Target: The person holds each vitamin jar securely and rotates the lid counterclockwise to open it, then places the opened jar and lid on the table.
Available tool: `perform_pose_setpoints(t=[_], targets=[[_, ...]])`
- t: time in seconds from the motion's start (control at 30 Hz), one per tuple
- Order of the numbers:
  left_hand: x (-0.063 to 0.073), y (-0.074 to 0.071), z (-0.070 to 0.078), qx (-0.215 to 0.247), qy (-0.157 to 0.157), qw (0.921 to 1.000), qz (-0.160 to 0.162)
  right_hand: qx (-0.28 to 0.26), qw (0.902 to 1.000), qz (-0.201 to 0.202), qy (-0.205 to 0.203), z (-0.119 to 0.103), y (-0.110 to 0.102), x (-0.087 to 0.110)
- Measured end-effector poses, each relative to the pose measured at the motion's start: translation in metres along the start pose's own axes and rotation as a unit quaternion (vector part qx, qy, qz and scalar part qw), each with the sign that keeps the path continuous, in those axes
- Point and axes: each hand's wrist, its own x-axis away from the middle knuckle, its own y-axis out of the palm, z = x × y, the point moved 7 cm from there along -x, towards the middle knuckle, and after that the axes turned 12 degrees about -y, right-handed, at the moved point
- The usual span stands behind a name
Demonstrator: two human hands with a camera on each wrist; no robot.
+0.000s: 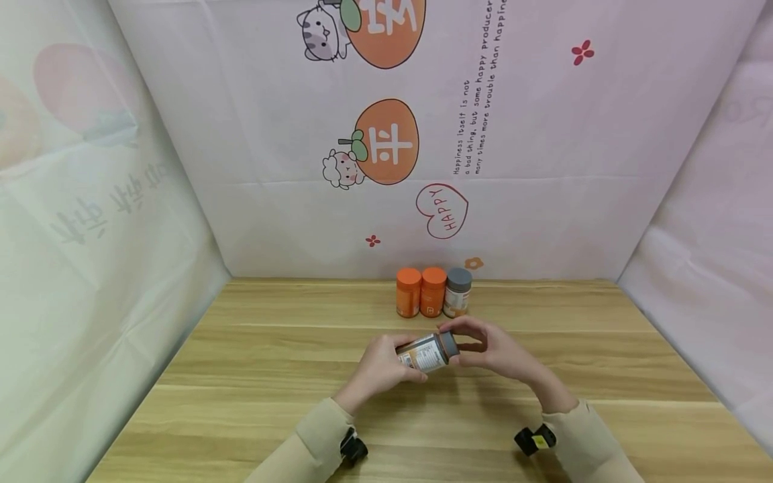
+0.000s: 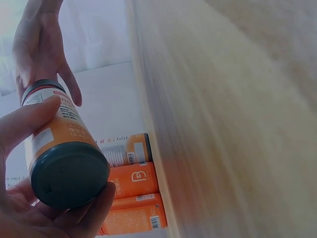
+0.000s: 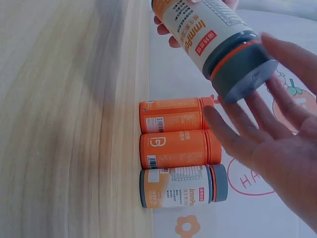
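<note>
My left hand (image 1: pixel 384 365) grips a supplement bottle (image 1: pixel 425 353) round its body. The bottle has a white and orange label and a dark grey base. It is held tilted above the table, its grey cap (image 3: pixel 242 69) toward my right hand (image 1: pixel 498 349). The right hand's fingers are spread loosely about the cap; the thumb tip stands just off its edge in the right wrist view. An orange ring shows under the cap. In the left wrist view, the base (image 2: pixel 69 174) faces the camera and the left thumb lies along the label.
Against the back wall stand two orange bottles (image 1: pixel 408 293) and a grey-capped bottle (image 1: pixel 457 293), side by side. The wooden table (image 1: pixel 290 362) is bounded by printed white sheets (image 1: pixel 290 201) at the back and both sides. Both wrists wear small black cameras (image 1: pixel 535 440).
</note>
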Motion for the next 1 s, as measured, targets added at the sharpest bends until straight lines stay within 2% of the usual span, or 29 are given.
perform_pose_setpoints(t=[0.2, 0.4, 0.6, 1.0], targets=[[-0.001, 0.001, 0.002, -0.014, 0.006, 0.9999, 0.007, 0.062, 0.9958, 0.028, 0.061, 0.003, 0.0, -0.002], [-0.002, 0.002, 0.003, -0.025, 0.001, 0.9995, 0.02, 0.065, 0.9903, 0.037, 0.117, 0.008, 0.003, -0.006], [-0.006, 0.002, 0.002, -0.034, -0.009, 0.9989, 0.03, 0.049, 0.9798, 0.055, 0.186, 0.012, 0.004, -0.005], [-0.008, 0.003, 0.002, -0.043, -0.011, 0.9983, 0.038, 0.039, 0.9752, 0.068, 0.207, 0.012, 0.003, -0.003]])
